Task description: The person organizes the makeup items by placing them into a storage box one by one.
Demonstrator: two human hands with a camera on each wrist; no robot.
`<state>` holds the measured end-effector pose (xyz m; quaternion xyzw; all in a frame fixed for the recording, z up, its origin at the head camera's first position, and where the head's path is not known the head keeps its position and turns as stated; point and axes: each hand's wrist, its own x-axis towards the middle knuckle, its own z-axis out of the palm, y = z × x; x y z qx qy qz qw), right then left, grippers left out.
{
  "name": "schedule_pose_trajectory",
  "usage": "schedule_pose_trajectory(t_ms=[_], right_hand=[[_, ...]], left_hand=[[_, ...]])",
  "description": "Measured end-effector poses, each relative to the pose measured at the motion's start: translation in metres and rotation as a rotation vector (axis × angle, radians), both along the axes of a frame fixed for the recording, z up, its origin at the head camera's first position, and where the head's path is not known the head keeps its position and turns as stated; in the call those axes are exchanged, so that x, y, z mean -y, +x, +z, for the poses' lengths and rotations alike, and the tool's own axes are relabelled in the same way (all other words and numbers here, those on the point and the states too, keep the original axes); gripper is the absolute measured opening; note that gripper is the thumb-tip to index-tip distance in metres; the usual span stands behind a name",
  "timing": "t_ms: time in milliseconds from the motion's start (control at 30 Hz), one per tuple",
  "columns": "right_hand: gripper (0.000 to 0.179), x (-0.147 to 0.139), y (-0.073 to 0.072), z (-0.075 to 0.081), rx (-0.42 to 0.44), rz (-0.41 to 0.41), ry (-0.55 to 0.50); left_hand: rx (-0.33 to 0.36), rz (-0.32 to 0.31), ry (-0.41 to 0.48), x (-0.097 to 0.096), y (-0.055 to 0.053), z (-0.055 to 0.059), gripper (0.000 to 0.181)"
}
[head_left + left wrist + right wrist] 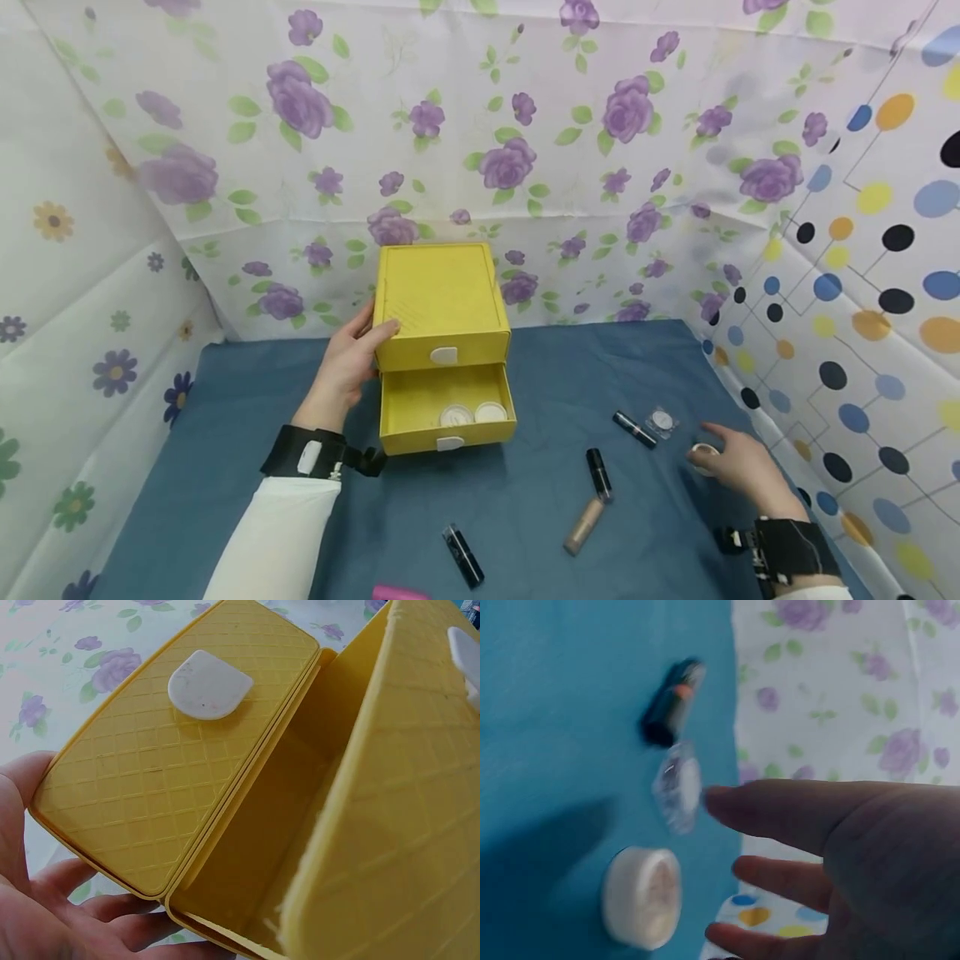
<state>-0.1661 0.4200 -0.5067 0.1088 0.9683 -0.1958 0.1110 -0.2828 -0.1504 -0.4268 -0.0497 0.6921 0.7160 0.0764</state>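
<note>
My left hand point(341, 367) grips the left side of a yellow two-drawer box point(442, 292), thumb at its upper front edge and fingers along the side. Its upper drawer is closed; the lower drawer point(420, 439) is pulled out, with two round white-lidded containers point(455, 416) inside. In the left wrist view, a white tab handle point(210, 685) shows on the quilted front. At the right, my right hand point(738, 467) hovers by a small round white jar point(641, 898), fingers spread and apart from it in the right wrist view. A small clear case point(679, 787) lies beside the jar.
A black tube point(634, 429) lies next to the clear case. Nearer me are another black tube point(598, 474), a beige tube point(583, 527), a black clear-ended tube point(463, 555) and a pink item point(400, 592). Patterned cloth walls point(480, 167) enclose the blue tabletop point(540, 500).
</note>
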Motion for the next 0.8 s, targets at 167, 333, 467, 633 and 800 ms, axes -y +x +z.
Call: schedule_pose_trajectory(t_ms=[167,333,467,633,800], right_hand=[[0.08,-0.006,0.002,-0.018,0.063,-0.015,0.006],[0.067,-0.005,0.005,-0.028,0.05,-0.061,0.009],[0.06,0.0,0.005,-0.032,0.027,-0.096,0.013],[0.056,0.003,0.003,-0.035,0.003,-0.122,0.023],[0.058,0.001,0.002,-0.039,0.025,-0.144,0.032]], left_hand=[[-0.015,-0.011,0.009,0.003,0.0,0.0,0.084],[-0.017,-0.02,0.018,0.004,0.001,0.0,0.083],[-0.019,-0.021,0.016,0.004,0.0,0.002,0.082],[-0.021,-0.017,0.017,0.005,-0.001,0.001,0.082],[-0.03,-0.013,0.027,0.004,-0.002,-0.002,0.081]])
